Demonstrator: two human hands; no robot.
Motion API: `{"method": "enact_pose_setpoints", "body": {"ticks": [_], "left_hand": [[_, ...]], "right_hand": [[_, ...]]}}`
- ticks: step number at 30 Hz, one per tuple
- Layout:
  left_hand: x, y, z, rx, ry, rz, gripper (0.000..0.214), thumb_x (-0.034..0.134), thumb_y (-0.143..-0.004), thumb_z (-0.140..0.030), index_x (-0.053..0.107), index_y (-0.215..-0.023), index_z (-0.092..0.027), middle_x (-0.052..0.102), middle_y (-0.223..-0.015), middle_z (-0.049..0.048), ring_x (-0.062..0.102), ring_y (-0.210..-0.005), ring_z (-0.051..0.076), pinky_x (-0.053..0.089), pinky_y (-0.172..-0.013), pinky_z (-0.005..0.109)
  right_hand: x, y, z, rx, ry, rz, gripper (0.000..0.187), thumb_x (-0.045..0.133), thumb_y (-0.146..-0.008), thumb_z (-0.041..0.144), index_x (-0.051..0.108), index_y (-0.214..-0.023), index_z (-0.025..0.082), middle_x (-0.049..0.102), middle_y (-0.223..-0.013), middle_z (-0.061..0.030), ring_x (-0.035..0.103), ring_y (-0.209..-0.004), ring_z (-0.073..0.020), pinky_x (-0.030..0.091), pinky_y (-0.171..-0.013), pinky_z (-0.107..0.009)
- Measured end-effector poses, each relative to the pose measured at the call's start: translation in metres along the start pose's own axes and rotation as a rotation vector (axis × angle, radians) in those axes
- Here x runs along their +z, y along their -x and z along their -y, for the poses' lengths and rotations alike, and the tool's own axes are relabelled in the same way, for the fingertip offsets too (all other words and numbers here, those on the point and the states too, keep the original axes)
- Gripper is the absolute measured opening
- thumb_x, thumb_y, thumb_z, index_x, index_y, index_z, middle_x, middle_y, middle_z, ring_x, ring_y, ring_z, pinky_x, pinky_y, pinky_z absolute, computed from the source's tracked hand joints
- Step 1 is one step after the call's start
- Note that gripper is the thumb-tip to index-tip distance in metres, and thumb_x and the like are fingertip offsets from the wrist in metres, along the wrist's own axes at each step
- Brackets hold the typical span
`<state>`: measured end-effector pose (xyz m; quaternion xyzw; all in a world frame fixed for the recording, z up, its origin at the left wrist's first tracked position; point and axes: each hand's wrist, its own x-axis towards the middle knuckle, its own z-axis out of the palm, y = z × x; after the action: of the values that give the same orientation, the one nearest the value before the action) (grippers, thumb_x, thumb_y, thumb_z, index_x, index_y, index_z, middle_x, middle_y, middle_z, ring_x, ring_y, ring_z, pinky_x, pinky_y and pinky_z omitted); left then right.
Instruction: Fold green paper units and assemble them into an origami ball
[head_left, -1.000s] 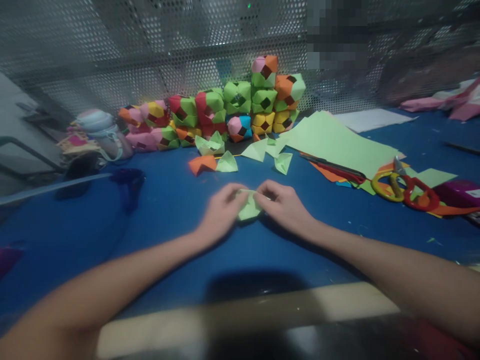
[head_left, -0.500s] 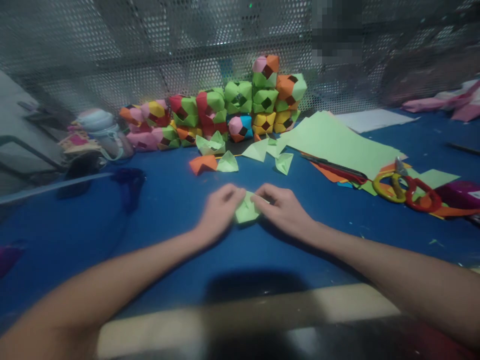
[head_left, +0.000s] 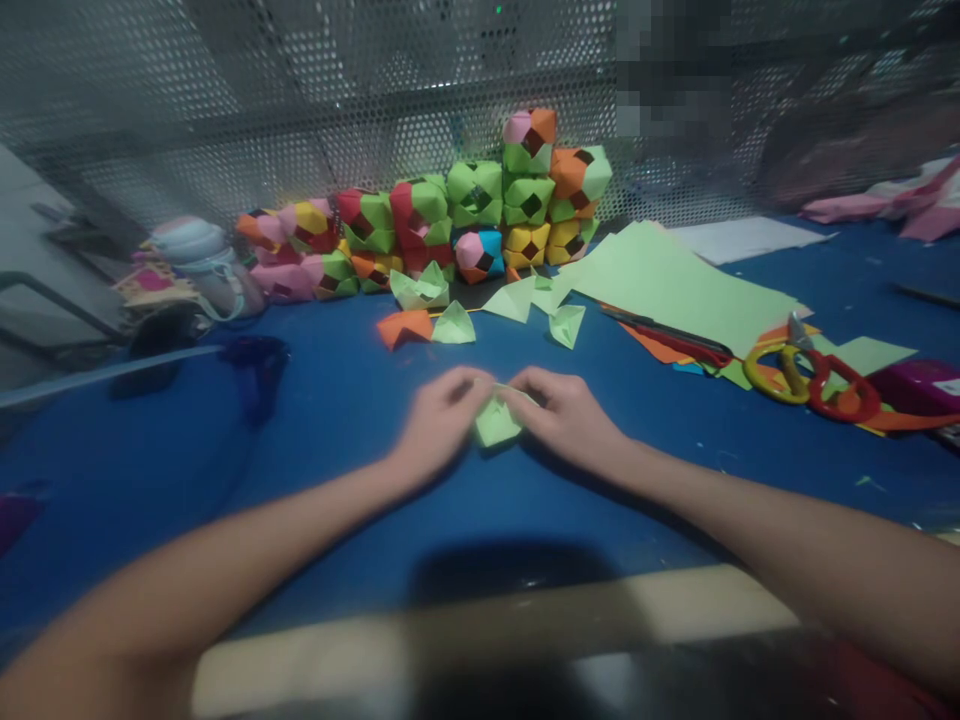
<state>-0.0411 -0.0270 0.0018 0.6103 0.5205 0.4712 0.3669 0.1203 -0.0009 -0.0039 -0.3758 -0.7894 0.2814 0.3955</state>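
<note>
A small folded piece of light green paper (head_left: 498, 427) is held between my two hands, just above or on the blue tabletop. My left hand (head_left: 448, 415) pinches its left side, with the thumb at the upper edge. Opposite it, my right hand (head_left: 564, 412) grips the right side, thumb and fingers curled. Both thumbs come close together over the paper, and the fingers behind it are partly hidden. Beyond my hands lie an orange folded piece (head_left: 405, 328), a green folded piece (head_left: 454, 324) and another green one (head_left: 567, 325).
Several multicoloured paper cubes (head_left: 476, 195) are stacked against the perforated metal panel (head_left: 420, 135). To the right are green paper sheets (head_left: 675, 280), yellow-and-red-handled scissors (head_left: 844, 388) and a purple object (head_left: 919, 388). A bottle (head_left: 199, 250) stands at left, near a dark blue object (head_left: 257, 375).
The green paper's near face has opened slightly and shifted a little to the right between my thumbs. Both hands keep their hold, and the rest of the table looks the same.
</note>
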Motion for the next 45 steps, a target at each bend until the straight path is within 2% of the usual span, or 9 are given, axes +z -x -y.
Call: {"method": "enact_pose_setpoints", "body": {"ticks": [6,14,18,23,29,33,40,45], "left_hand": [[-0.001,-0.001,0.002,-0.012,0.003,-0.065,0.015,0.056,-0.08,-0.031,0.062,-0.078,-0.017,0.064,-0.079,0.0012,0.055,-0.073,0.014,0.042,-0.068,0.026],[0.001,0.0,0.0,-0.013,-0.07,-0.02,0.016,0.058,-0.079,-0.032,0.064,-0.081,-0.016,0.064,-0.078,0.0017,0.054,-0.073,0.014,0.041,-0.067,0.026],[0.001,0.0,0.001,-0.022,-0.074,-0.073,0.016,0.057,-0.079,-0.031,0.062,-0.076,-0.016,0.062,-0.075,0.0005,0.053,-0.07,0.013,0.04,-0.066,0.026],[0.001,-0.002,0.004,-0.037,-0.06,-0.074,0.014,0.057,-0.077,-0.028,0.059,-0.073,-0.016,0.06,-0.073,0.0,0.051,-0.068,0.012,0.039,-0.063,0.025],[0.0,-0.007,0.011,-0.098,-0.001,-0.148,0.011,0.057,-0.074,-0.026,0.058,-0.071,-0.016,0.056,-0.069,-0.0006,0.048,-0.064,0.011,0.037,-0.061,0.025],[-0.002,-0.01,0.019,-0.131,0.062,-0.132,0.011,0.057,-0.074,-0.027,0.056,-0.072,-0.015,0.054,-0.066,-0.0008,0.046,-0.06,0.01,0.036,-0.057,0.025],[0.001,-0.008,0.012,-0.124,0.035,-0.068,0.006,0.057,-0.072,-0.021,0.053,-0.073,-0.016,0.054,-0.069,-0.0016,0.045,-0.061,0.01,0.037,-0.059,0.024],[0.003,-0.005,0.003,-0.07,-0.032,-0.027,0.021,0.063,-0.072,-0.036,0.059,-0.08,-0.017,0.059,-0.077,0.0011,0.05,-0.071,0.013,0.039,-0.064,0.025]], "right_hand": [[-0.002,-0.001,0.003,0.069,-0.014,-0.026,0.016,0.05,-0.081,0.026,0.058,-0.071,0.016,0.056,-0.059,0.0018,0.046,-0.053,-0.0095,0.034,-0.051,-0.022],[-0.004,-0.001,-0.002,-0.026,-0.008,-0.021,0.02,0.052,-0.082,0.028,0.063,-0.07,0.015,0.06,-0.061,-0.0006,0.05,-0.055,-0.0105,0.037,-0.055,-0.023],[-0.003,-0.002,-0.002,0.038,-0.03,-0.059,0.018,0.055,-0.081,0.031,0.064,-0.076,0.015,0.06,-0.061,0.0006,0.049,-0.055,-0.0102,0.037,-0.053,-0.022],[-0.006,-0.003,0.002,0.086,-0.059,-0.081,0.02,0.054,-0.082,0.028,0.06,-0.067,0.016,0.059,-0.061,0.0012,0.05,-0.057,-0.0105,0.037,-0.055,-0.022],[-0.01,-0.004,0.006,0.241,-0.181,-0.041,0.034,0.044,-0.088,0.044,0.059,-0.074,0.017,0.056,-0.061,0.0006,0.05,-0.058,-0.0118,0.038,-0.055,-0.024],[-0.005,-0.002,0.004,0.184,-0.099,0.029,0.023,0.053,-0.082,0.037,0.059,-0.072,0.017,0.056,-0.061,0.001,0.049,-0.057,-0.0114,0.037,-0.055,-0.024],[0.001,-0.004,-0.003,0.115,-0.028,-0.024,0.017,0.052,-0.079,0.026,0.057,-0.065,0.017,0.058,-0.058,0.0015,0.049,-0.054,-0.0102,0.036,-0.053,-0.023],[-0.001,-0.004,-0.003,0.061,-0.009,-0.014,0.021,0.052,-0.079,0.026,0.054,-0.061,0.017,0.056,-0.055,0.0017,0.046,-0.052,-0.0094,0.034,-0.051,-0.022]]}}
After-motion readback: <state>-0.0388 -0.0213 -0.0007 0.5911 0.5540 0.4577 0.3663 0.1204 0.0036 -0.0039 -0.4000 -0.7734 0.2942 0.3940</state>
